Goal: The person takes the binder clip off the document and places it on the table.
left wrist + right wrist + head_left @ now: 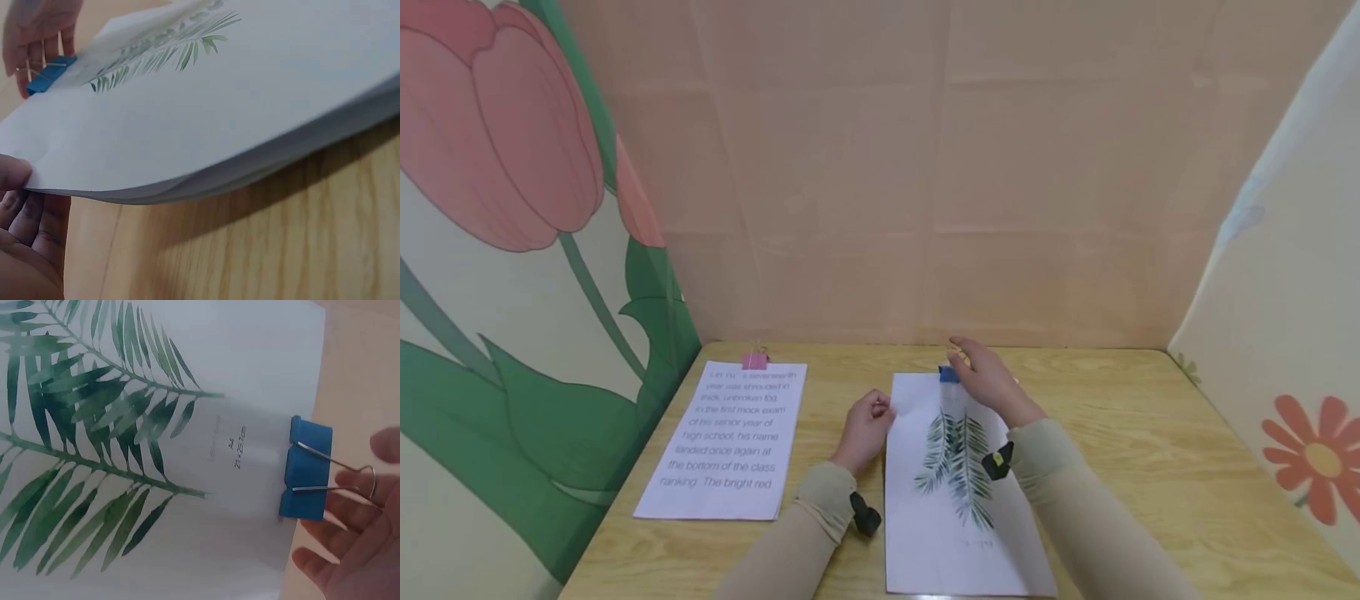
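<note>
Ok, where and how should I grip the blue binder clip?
The wire handle of the clip looks best, pinched top and bottom from beyond the far edge of the paper: it juts past that edge toward the right hand.

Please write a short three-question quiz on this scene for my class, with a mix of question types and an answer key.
1. Multiple choice: what colour is the clip on the leaf-print stack?
A) Pink
B) Blue
C) Black

2. Short answer: which hand pinches the side edge of the leaf-print stack?

3. True or false: in the head view, the page of large printed text lies to the right of the leaf-print stack.

Key
1. B.
2. The left hand, thumb on top and fingers beneath; the right hand is at the clip.
3. False: the text page lies to the left.
</note>
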Action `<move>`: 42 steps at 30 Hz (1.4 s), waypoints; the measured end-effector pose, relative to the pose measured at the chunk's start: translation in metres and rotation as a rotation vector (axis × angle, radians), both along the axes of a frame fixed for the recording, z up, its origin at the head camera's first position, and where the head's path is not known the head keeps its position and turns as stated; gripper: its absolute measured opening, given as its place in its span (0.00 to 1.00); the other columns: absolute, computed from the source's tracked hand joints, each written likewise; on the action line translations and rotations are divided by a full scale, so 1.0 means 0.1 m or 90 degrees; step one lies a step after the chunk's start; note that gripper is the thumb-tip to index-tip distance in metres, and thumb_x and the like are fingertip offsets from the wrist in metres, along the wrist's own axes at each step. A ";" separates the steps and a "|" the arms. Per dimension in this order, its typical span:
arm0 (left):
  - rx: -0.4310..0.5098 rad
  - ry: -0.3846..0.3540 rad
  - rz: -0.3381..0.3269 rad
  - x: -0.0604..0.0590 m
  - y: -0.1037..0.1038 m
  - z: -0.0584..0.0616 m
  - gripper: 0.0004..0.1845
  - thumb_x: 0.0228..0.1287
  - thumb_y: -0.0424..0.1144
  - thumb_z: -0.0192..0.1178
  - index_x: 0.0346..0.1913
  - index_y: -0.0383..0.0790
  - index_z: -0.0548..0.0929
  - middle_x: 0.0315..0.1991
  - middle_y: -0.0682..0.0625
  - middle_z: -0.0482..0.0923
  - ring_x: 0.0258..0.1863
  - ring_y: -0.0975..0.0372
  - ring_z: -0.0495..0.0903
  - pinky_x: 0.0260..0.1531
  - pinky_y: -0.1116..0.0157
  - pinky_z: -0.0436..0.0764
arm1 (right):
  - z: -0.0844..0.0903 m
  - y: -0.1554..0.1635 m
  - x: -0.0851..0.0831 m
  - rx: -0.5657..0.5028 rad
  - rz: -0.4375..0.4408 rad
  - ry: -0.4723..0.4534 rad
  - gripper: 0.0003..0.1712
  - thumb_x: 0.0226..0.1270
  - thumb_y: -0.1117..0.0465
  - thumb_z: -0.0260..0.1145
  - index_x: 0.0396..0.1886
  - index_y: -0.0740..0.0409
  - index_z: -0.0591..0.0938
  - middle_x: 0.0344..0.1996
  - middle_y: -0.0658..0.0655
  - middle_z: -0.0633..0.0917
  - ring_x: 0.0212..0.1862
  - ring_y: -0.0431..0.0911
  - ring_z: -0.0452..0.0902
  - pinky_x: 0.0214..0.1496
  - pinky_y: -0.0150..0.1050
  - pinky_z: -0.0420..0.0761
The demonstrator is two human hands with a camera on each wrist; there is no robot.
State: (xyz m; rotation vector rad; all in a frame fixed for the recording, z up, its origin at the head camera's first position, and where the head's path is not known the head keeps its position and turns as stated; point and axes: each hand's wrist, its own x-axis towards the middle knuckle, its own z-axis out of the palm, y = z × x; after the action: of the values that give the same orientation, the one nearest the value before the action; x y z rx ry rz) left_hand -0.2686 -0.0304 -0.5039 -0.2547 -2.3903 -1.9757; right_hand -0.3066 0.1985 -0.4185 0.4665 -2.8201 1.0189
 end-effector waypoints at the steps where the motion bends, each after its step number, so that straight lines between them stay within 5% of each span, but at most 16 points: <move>1: 0.002 -0.002 0.002 0.00 0.00 0.00 0.03 0.73 0.26 0.60 0.39 0.33 0.77 0.27 0.52 0.79 0.25 0.65 0.72 0.26 0.69 0.71 | 0.01 0.01 0.00 -0.007 0.014 -0.007 0.29 0.84 0.59 0.51 0.73 0.75 0.66 0.72 0.74 0.68 0.73 0.69 0.62 0.73 0.64 0.60; 8: 0.012 -0.007 0.003 -0.01 -0.01 -0.04 0.02 0.73 0.27 0.58 0.42 0.30 0.77 0.30 0.48 0.81 0.27 0.64 0.74 0.28 0.69 0.73 | 0.01 0.11 -0.01 -0.094 0.082 -0.071 0.27 0.85 0.63 0.49 0.73 0.76 0.66 0.77 0.74 0.59 0.76 0.69 0.53 0.75 0.64 0.54; 19: 0.030 -0.035 0.025 0.02 -0.03 -0.06 0.03 0.73 0.27 0.59 0.40 0.36 0.76 0.34 0.46 0.83 0.30 0.62 0.76 0.30 0.67 0.75 | 0.03 0.23 0.01 -0.195 0.110 -0.154 0.33 0.83 0.59 0.57 0.79 0.69 0.60 0.73 0.71 0.68 0.72 0.66 0.66 0.72 0.63 0.64; 25: 0.031 -0.038 0.028 0.02 -0.03 -0.07 0.04 0.73 0.27 0.59 0.40 0.37 0.76 0.33 0.46 0.83 0.30 0.62 0.76 0.31 0.66 0.75 | 0.07 0.29 0.03 -0.183 0.118 -0.176 0.39 0.79 0.56 0.63 0.79 0.69 0.60 0.71 0.70 0.72 0.71 0.65 0.68 0.72 0.62 0.65; 42: 0.031 -0.041 0.025 0.00 0.00 -0.12 0.04 0.72 0.26 0.60 0.39 0.37 0.76 0.33 0.46 0.84 0.32 0.62 0.79 0.34 0.66 0.77 | 0.00 0.26 0.03 -0.131 0.050 -0.148 0.33 0.76 0.52 0.67 0.71 0.69 0.72 0.59 0.65 0.82 0.63 0.60 0.77 0.68 0.58 0.72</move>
State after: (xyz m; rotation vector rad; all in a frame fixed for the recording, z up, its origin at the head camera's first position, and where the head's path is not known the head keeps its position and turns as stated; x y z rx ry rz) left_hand -0.2683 -0.0305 -0.5160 -0.1453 -2.3612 -2.0526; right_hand -0.3033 0.2249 -0.4187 0.4663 -2.8669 1.4497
